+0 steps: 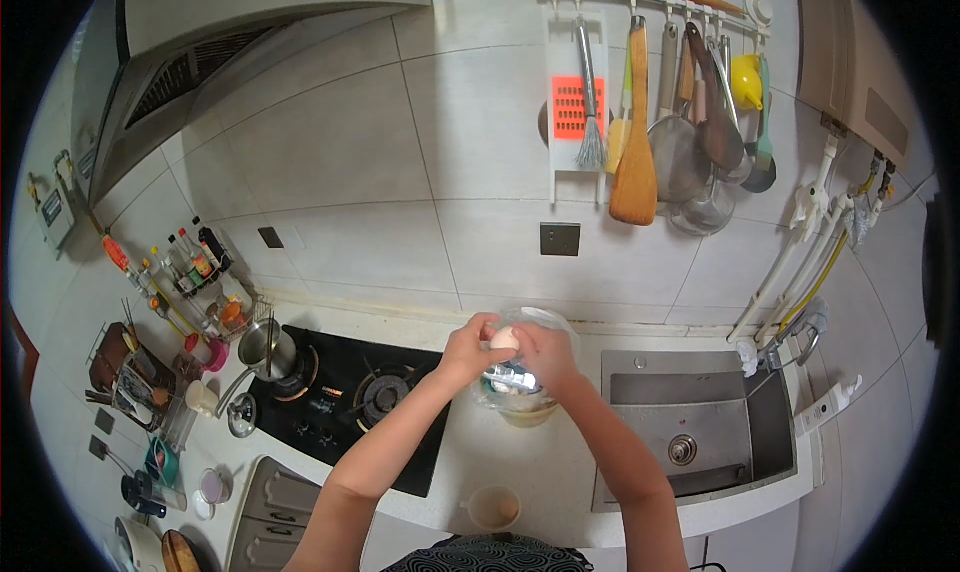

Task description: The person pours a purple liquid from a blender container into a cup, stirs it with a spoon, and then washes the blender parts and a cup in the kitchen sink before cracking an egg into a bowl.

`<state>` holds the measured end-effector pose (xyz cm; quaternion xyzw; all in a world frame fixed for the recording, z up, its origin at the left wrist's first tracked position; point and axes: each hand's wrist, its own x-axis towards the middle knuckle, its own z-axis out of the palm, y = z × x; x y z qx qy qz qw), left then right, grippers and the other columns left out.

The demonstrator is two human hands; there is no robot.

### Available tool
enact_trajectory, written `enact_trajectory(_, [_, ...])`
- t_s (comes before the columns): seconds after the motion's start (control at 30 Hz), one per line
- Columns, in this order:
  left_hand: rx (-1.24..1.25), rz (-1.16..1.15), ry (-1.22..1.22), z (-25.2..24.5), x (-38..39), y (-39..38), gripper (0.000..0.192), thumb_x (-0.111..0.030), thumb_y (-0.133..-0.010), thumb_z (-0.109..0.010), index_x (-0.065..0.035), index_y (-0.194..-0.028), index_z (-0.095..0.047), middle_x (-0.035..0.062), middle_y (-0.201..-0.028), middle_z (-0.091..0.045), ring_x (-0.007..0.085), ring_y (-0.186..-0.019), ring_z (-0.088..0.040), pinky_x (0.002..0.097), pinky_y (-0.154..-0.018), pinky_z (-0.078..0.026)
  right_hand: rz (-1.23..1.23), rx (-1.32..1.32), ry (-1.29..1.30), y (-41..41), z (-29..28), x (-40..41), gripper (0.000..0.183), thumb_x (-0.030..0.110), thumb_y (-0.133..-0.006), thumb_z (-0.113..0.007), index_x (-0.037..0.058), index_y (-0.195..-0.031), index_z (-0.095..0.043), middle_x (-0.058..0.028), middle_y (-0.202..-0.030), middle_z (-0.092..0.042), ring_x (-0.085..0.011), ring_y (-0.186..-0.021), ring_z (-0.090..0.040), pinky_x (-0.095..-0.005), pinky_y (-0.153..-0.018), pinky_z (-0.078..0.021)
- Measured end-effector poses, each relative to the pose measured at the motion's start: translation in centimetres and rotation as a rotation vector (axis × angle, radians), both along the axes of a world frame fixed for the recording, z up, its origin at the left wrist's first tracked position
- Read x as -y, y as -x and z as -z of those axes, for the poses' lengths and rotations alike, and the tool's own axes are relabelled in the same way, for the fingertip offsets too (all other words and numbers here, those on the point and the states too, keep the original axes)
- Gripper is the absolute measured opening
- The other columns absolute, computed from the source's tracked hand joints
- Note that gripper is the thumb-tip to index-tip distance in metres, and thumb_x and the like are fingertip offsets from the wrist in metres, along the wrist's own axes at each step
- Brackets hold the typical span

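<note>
An egg (505,339), pale and mostly whole in outline, is pinched between my left hand (471,349) and my right hand (546,353). Both hands are above a clear plastic bag (487,401) that lines a container on the counter. White pieces and something shiny show inside the bag, too unclear to name. Closer to me, at the counter's front edge, a pale cup (486,506) with a handle holds a brown egg (510,506).
A black gas cooktop (337,403) lies to the left, with a steel saucepan (268,352) on its far burner. The steel sink (675,414) is to the right. Utensils, including a wooden spatula (634,174), hang from a wall rail.
</note>
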<state>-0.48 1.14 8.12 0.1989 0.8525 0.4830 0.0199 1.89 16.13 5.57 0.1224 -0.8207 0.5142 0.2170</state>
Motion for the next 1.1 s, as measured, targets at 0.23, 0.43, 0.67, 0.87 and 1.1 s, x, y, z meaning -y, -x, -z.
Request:
enact_trajectory(0.23, [0.133, 0.04, -0.082, 0.1, 0.2, 0.2, 0.055, -0.011, -0.06, -0.072, -0.0053, -0.107, -0.043, 0.004, -0.083, -0.055, 0.0126, -0.08, -0.053, 0.0259, -0.075, -0.041, 0.146, -0.073, -0.274, 0.2, -0.2, 0.0, 0.014, 0.016, -0.077, -0.049, 0.0031, -0.076, -0.055, -0.0161, -0.062, -0.055, -0.0281, -0.054, -0.054, -0.0336, -0.051, -0.0418])
enact_trajectory(0.43, [0.286, 0.163, -0.356, 0.8, 0.5, 0.2, 0.046, 0.0, -0.063, -0.066, -0.0059, -0.105, -0.046, 0.0031, -0.095, -0.052, 0.0129, -0.086, -0.05, 0.0245, -0.075, -0.041, 0.183, -0.062, -0.113, 0.9, 0.1, -0.6, 0.014, 0.016, -0.075, -0.05, 0.0035, -0.074, -0.056, -0.0153, -0.063, -0.055, -0.031, -0.057, -0.053, -0.0353, -0.051, -0.0411])
enact_trajectory(0.67, [0.424, 0.129, -0.551, 0.9, 1.3, 0.4, 0.043, 0.008, -0.065, -0.059, -0.0063, -0.104, -0.048, 0.0021, -0.101, -0.05, 0.0117, -0.089, -0.049, 0.0241, -0.076, -0.041, 0.186, 0.053, -0.445, 0.8, -0.5, -1.2, 0.014, 0.014, -0.07, -0.051, 0.0052, -0.078, -0.059, -0.0163, -0.073, -0.057, -0.0326, -0.069, -0.054, -0.0404, -0.065, -0.042])
enact_trajectory(0.87, [0.398, 0.13, -0.579, 1.1, 0.3, 0.6, 0.042, 0.011, -0.065, -0.057, -0.005, -0.103, -0.047, 0.0033, -0.101, -0.05, 0.0125, -0.091, -0.05, 0.024, -0.077, -0.042, 0.168, -0.053, -0.296, 1.8, 1.6, -1.8, 0.018, 0.017, -0.07, -0.05, 0.0052, -0.078, -0.059, -0.0169, -0.07, -0.056, -0.0339, -0.068, -0.053, -0.0401, -0.064, -0.0417])
enact_trajectory(1.1, [0.378, 0.112, -0.582, 0.8, 0.4, 0.5, 0.043, 0.011, -0.065, -0.057, -0.0043, -0.103, -0.046, 0.0043, -0.102, -0.049, 0.0136, -0.09, -0.051, 0.0241, -0.076, -0.043, 0.146, 0.071, -0.452, 0.1, -1.4, -0.9, 0.019, 0.016, -0.076, -0.047, 0.0029, -0.083, -0.059, -0.0148, -0.075, -0.059, -0.027, -0.064, -0.057, -0.0332, -0.062, -0.0448])
